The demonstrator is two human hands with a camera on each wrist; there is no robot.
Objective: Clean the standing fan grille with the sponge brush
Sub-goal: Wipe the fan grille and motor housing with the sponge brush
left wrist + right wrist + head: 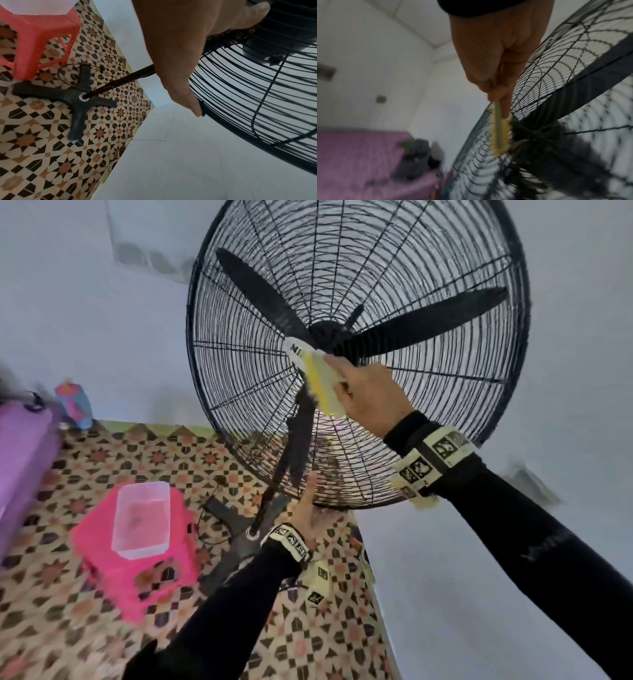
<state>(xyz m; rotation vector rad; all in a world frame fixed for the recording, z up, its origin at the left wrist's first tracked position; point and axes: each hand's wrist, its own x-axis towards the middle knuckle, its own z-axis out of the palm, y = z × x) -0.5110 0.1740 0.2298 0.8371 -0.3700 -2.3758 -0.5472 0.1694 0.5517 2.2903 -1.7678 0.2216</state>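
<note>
The black wire fan grille (428, 412) fills the upper middle of the head view, with dark blades behind it. My right hand (368, 395) pinches the yellow sponge brush (322, 386) and holds it flat against the grille just left of the hub (330, 335). The right wrist view shows the sponge brush (499, 135) edge-on against the wires, gripped by my right hand (498, 83). My left hand (310, 508) holds the grille's bottom rim; in the left wrist view my left hand (187, 75) has its thumb along the rim (203, 108) and its fingers reaching through the wires.
A pink stool (137, 556) with a clear plastic tub (143, 517) on it stands on the patterned floor to the left. The fan's cross-shaped base (75, 97) and pole (123, 79) are below. A purple-covered bed (24, 460) is at far left. A pale wall rises behind the fan.
</note>
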